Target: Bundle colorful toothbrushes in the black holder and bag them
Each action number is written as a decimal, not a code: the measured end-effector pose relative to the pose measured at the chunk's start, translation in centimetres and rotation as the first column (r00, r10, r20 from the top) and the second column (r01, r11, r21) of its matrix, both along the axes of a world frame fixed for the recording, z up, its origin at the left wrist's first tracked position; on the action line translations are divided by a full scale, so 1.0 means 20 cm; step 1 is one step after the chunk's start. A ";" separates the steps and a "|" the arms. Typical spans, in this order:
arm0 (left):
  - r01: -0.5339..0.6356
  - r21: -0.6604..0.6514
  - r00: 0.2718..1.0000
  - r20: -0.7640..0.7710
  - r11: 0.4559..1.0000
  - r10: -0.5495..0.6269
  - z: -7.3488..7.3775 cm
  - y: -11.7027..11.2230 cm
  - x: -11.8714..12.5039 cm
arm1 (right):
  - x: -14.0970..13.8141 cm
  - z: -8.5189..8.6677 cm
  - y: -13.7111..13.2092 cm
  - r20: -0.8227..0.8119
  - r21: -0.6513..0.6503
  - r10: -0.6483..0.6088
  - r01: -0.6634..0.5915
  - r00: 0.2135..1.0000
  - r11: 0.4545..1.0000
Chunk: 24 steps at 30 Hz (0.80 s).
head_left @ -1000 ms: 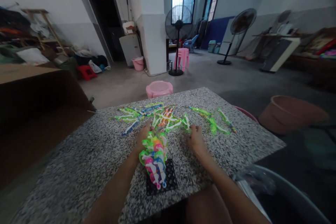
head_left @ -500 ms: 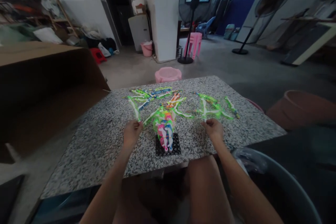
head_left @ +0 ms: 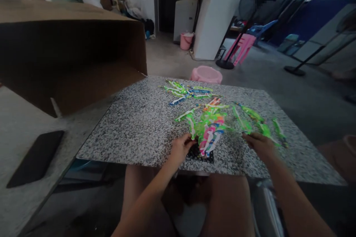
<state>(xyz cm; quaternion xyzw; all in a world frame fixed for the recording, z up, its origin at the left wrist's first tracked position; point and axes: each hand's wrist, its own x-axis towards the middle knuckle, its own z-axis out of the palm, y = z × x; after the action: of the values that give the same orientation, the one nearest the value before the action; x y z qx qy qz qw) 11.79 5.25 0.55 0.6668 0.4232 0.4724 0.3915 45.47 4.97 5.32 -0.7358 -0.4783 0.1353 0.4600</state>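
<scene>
My left hand (head_left: 180, 148) is closed in a pinch on the lower end of a green-and-white plastic strip (head_left: 191, 125). That strip stands up right beside a pile of bright plastic pieces (head_left: 209, 127) in green, pink, blue, orange and white. Under the pile's near end lies a black perforated base (head_left: 207, 158), partly covered. To the right of the pile, my right hand (head_left: 260, 144) pinches the near end of a translucent green strip (head_left: 241, 119). More green pieces (head_left: 263, 127) lie just beyond that hand. What exactly these plastic pieces are, I cannot tell.
The speckled stone tabletop (head_left: 133, 126) bears another group of green and blue pieces (head_left: 180, 90) at the back and one green strip (head_left: 279, 129) at right. A large open cardboard box (head_left: 116, 77) stands at the left. Beyond the table is a pink stool (head_left: 206, 74).
The view has turned to the left. My left hand has brought its strip closer to the pile, against its left side. My right hand still pinches a strip at the pile's right.
</scene>
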 end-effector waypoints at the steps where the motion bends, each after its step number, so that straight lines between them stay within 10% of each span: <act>1: -0.005 0.022 0.997 -0.076 1.000 0.006 0.00 0.00 0.00 | -0.02 0.01 0.00 -0.086 -0.029 0.011 -0.013 0.996 0.999; 6: 0.021 0.167 0.905 -0.421 0.986 0.052 0.00 0.00 0.01 | -0.20 0.03 -0.02 -0.480 0.081 0.055 -0.018 0.875 0.997; 15: 0.064 0.354 0.864 -0.488 0.933 0.125 -0.03 0.03 0.01 | -0.61 -0.09 -0.07 -0.699 0.217 0.171 -0.022 0.695 0.976; 24: 0.033 0.442 0.819 -0.526 0.896 0.229 -0.03 0.05 0.00 | -0.59 -0.07 -0.12 -0.543 0.325 0.290 -0.122 0.788 0.938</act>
<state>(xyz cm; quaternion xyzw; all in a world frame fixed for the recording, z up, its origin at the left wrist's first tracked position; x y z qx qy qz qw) 11.77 6.27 -0.02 0.8228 0.4389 0.3552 0.0652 33.74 2.60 3.94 -0.5308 -0.4060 0.3371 0.6632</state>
